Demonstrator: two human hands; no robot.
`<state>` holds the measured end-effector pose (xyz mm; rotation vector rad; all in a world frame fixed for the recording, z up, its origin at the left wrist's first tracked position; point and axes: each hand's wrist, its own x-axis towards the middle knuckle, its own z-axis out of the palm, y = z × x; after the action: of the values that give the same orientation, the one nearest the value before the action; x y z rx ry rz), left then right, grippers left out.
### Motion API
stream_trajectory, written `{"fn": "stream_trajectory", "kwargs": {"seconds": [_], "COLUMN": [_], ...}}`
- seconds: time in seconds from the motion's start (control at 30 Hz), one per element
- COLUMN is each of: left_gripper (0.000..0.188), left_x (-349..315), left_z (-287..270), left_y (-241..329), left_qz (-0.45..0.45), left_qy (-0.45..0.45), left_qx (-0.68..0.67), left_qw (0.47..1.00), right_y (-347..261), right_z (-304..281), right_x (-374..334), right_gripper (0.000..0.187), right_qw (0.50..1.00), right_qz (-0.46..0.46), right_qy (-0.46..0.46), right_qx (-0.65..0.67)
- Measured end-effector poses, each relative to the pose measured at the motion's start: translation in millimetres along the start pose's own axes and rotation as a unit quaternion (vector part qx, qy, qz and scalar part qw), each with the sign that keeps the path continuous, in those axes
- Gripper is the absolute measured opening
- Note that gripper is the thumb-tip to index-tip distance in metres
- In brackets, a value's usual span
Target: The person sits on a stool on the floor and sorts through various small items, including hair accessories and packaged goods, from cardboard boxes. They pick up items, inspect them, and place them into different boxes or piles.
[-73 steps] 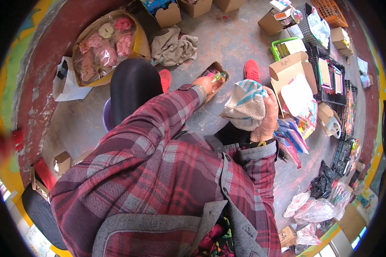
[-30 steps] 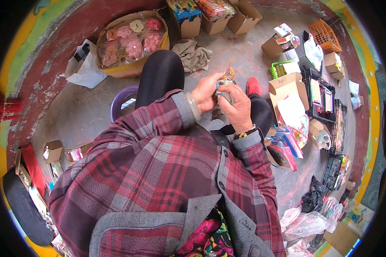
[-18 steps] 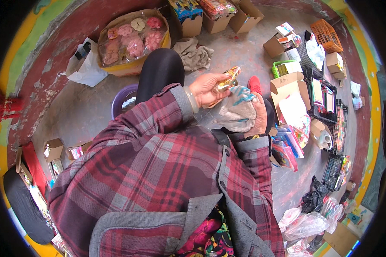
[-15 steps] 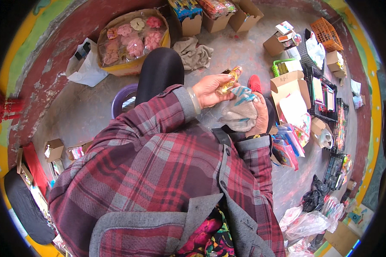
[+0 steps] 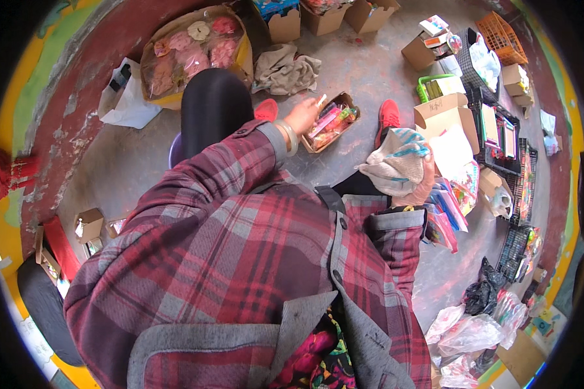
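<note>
My left hand (image 5: pixel 303 117) is at the left edge of a small open cardboard box (image 5: pixel 321 148) on the floor between my feet. Its fingers are drawn together, with a small pale thing at their tips that I cannot make out. Inside the box lie several colourful wrapped items (image 5: pixel 331 123), pink, red and green. My right hand (image 5: pixel 427 178) grips a greyish-white cloth (image 5: pixel 396 165) with blue stripes, bunched up and hanging over the fingers near my right knee.
A big carton of wrapped pink flowers (image 5: pixel 240 61) stands at the far left, beside a crumpled grey-brown cloth (image 5: pixel 285 70). Along the right are an open cardboard box (image 5: pixel 451 117), black crates (image 5: pixel 499 146), an orange basket (image 5: pixel 499 39) and plastic bags (image 5: pixel 470 334).
My left hand has moved forward to the small box, and the shiny gold tube it held no longer shows. My right hand has shifted right with the cloth. The small box has come into sight.
</note>
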<state>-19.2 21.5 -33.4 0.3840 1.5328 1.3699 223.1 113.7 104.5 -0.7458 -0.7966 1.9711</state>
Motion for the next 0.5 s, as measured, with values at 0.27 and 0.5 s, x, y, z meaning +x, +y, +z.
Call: {"fn": "stream_trajectory", "kwargs": {"seconds": [0.27, 0.5], "left_gripper": [0.053, 0.045], "left_x": [50, 69], "left_z": [37, 36], "left_y": [-49, -72], "left_qz": [0.013, 0.186], "left_qy": [0.107, 0.094], "left_qx": [0.304, 0.433], "left_qw": [0.947, 0.877], "right_y": [0, 1], "right_z": [-5, -7], "right_x": [9, 15], "right_gripper": [0.033, 0.034], "right_qw": [0.999, 0.997], "right_qz": [0.023, 0.054], "right_qy": [-0.046, -0.046], "right_qx": [-0.006, -0.003]}}
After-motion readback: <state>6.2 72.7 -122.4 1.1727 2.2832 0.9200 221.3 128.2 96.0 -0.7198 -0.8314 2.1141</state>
